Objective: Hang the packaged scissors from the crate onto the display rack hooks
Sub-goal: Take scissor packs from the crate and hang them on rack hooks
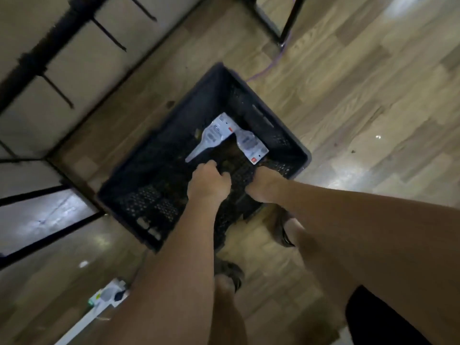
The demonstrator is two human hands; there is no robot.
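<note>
A dark perforated plastic crate (281, 135) stands on the wooden floor. Two packaged scissors lie inside it on white backing cards: one (211, 138) towards the middle, the other (251, 146) by the right wall. My left hand (207, 181) reaches into the crate just below the first package's pointed end, with its fingers loosely curled and nothing visibly in them. My right hand (263, 185) is beside the lower corner of the second package, and its fingers are hidden. The black display rack (37, 53) with bare hooks (109, 36) stands at the upper left.
A black metal frame leg (288, 18) and a purple cable (271, 63) are on the floor beyond the crate. A white power strip (109, 295) lies at the lower left. My sandalled feet (231, 272) stand close to the crate's near side.
</note>
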